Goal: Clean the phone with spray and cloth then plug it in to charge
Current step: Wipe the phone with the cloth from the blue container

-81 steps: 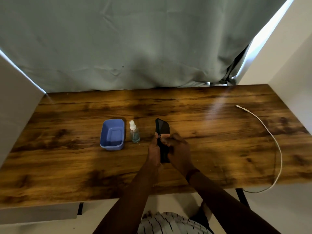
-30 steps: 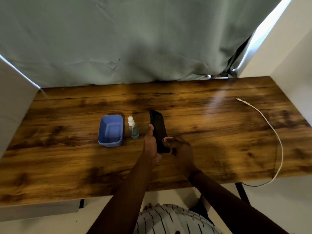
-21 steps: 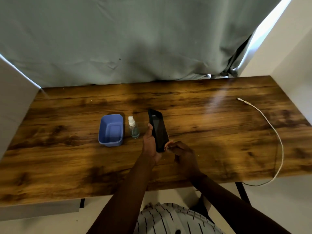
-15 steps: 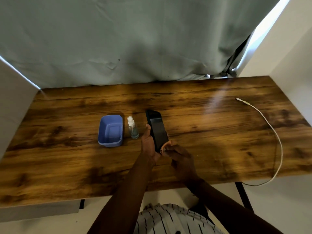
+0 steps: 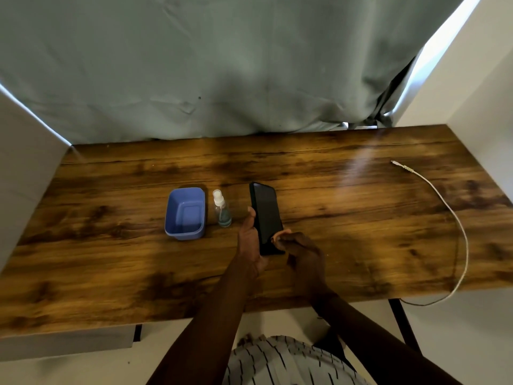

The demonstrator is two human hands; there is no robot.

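1. The phone (image 5: 266, 218) is held above the middle of the wooden surface (image 5: 361, 218), dark screen up and tilted. The left hand (image 5: 249, 243) cups its lower left edge, thumb along the side, fingers closed around it.
2. The right hand (image 5: 302, 251) is at the phone's lower right corner, its fingers (image 5: 280, 237) curled and touching the screen. Whether they pinch the phone or only rest on it I cannot tell. No cloth shows in either hand.
3. The spray bottle (image 5: 222, 209) stands upright just left of the phone, and the blue tub (image 5: 185, 213) sits beside it. The white cable (image 5: 455, 218) lies well apart on the right, its plug end (image 5: 395, 163) pointing toward the back.
4. Risks, as I judge them:
   - The phone is held only by its lower end, so a loosened hold could let it tip forward onto the surface.
   - Reaching for the bottle with the left hand would leave the phone on a doubtful right-hand hold.
   - The bottle is slim and close, so a passing wrist could knock it over.
   - Plugging in while the port is damp could harm the phone.
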